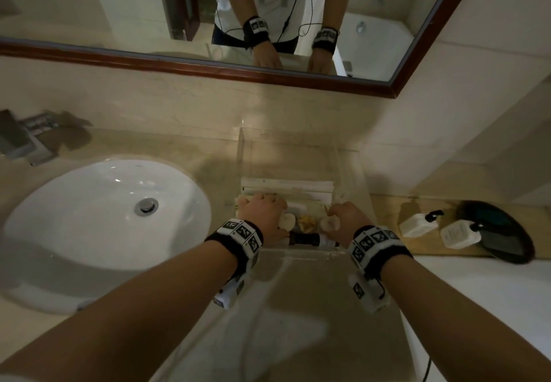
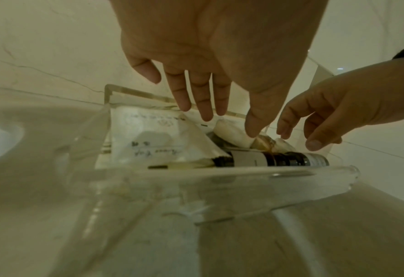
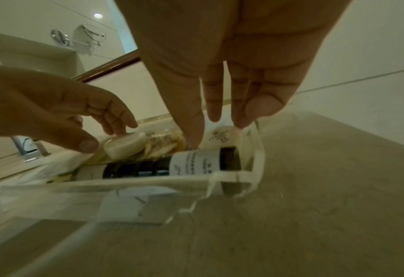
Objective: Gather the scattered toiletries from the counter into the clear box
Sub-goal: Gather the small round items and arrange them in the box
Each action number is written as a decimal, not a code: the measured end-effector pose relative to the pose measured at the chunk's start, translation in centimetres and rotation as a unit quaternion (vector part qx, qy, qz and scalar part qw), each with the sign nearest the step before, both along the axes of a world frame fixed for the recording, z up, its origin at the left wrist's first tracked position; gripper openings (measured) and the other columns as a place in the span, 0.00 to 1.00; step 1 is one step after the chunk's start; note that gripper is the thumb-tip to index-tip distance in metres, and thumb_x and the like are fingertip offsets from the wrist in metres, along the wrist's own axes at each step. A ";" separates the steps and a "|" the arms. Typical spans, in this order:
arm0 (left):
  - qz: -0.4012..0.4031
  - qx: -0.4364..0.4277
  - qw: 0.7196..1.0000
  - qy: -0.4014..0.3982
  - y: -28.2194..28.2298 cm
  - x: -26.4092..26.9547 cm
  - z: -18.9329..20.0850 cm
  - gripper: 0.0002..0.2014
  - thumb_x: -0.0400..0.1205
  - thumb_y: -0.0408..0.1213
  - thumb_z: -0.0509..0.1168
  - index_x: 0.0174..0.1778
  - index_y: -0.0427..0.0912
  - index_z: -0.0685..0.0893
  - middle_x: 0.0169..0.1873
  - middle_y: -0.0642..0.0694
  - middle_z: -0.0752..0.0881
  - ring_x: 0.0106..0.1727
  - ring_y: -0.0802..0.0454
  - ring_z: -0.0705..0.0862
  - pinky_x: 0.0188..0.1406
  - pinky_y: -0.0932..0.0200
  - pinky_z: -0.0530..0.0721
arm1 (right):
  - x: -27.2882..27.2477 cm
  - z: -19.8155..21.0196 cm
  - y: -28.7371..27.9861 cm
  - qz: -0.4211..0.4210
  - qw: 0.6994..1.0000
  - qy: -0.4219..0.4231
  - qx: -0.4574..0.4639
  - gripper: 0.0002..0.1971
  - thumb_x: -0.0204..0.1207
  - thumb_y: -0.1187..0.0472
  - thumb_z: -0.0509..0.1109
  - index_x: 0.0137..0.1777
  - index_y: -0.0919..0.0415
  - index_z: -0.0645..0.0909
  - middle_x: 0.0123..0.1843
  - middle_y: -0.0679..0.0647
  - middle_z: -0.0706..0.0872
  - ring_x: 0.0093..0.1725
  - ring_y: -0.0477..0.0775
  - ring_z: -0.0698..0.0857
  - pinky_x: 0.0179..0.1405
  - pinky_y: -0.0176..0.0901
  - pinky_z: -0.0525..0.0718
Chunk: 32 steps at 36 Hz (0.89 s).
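Counter (image 1: pixel 298 307): near stretch bare; two pump bottles (image 1: pixel 419 223) remain at right, perhaps fixtures. Clear box (image 1: pixel 247 155): holds sachets, dark bottle (image 1: pixel 304 238), wrapped soaps (image 3: pixel 125 144). My left hand (image 1: pixel 262 211), right hand (image 1: pixel 347 217): fingers spread loosely over contents, gripping nothing. Gathering appears nearly finished.

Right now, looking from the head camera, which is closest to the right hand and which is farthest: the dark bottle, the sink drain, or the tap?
1. The dark bottle, lying in the clear box just beside the right hand.
2. The sink drain, off to the left in the white basin.
3. The tap, at the far left edge of the counter.
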<state>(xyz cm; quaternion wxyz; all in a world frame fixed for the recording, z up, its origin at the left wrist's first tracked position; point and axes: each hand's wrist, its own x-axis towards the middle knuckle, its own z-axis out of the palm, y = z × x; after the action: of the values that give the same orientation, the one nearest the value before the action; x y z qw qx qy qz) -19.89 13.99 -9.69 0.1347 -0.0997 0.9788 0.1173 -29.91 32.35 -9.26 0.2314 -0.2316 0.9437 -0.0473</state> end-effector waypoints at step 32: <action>0.028 -0.008 0.998 -0.051 -1.9 5.9 -1.5 0.51 0.72 0.55 0.72 0.84 0.50 0.46 0.85 0.48 0.46 0.85 0.45 0.47 0.81 0.34 0.55 | 7.0 -0.4 -3.6 0.155 0.982 -0.007 0.104 0.13 0.80 0.57 0.63 0.63 0.57 0.75 0.70 0.57 0.75 0.65 0.61 0.79 0.62 0.53 0.78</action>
<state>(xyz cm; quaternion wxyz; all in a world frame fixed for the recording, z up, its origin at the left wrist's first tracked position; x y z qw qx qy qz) -13.97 12.12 -11.23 0.1799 -0.1341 0.9685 0.1076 -22.87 28.80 -9.67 0.2655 -0.3494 0.8944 0.0862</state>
